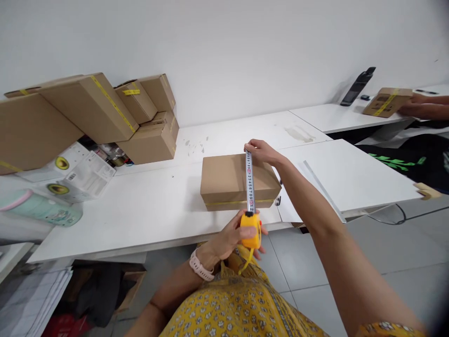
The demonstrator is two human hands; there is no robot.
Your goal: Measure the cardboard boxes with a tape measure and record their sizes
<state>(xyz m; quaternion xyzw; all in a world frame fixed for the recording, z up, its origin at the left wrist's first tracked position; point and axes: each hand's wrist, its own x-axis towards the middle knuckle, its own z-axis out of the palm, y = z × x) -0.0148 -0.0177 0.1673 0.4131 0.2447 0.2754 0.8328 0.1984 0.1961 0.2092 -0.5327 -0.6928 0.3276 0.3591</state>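
Note:
A closed brown cardboard box (224, 175) lies on the white table before me, with a yellow strip along its near side. The yellow tape measure (249, 230) is in my left hand (229, 236), just off the box's near edge, its wrist strap hanging down. From it the silver blade runs out across the top of the box to the far edge. There my right hand (257, 149) pinches the blade's end against the box, fingers closed. Small dark items partly show beside the box's right end; I cannot make them out.
Stacked cardboard boxes (147, 142), a white carton with avocado pictures (80, 171) and a mint tumbler (45, 208) stand at left. A metal ruler (324, 191) lies at right. Beyond are a black bottle (357, 88) and another person's hands (417, 106) holding a small box (387, 102).

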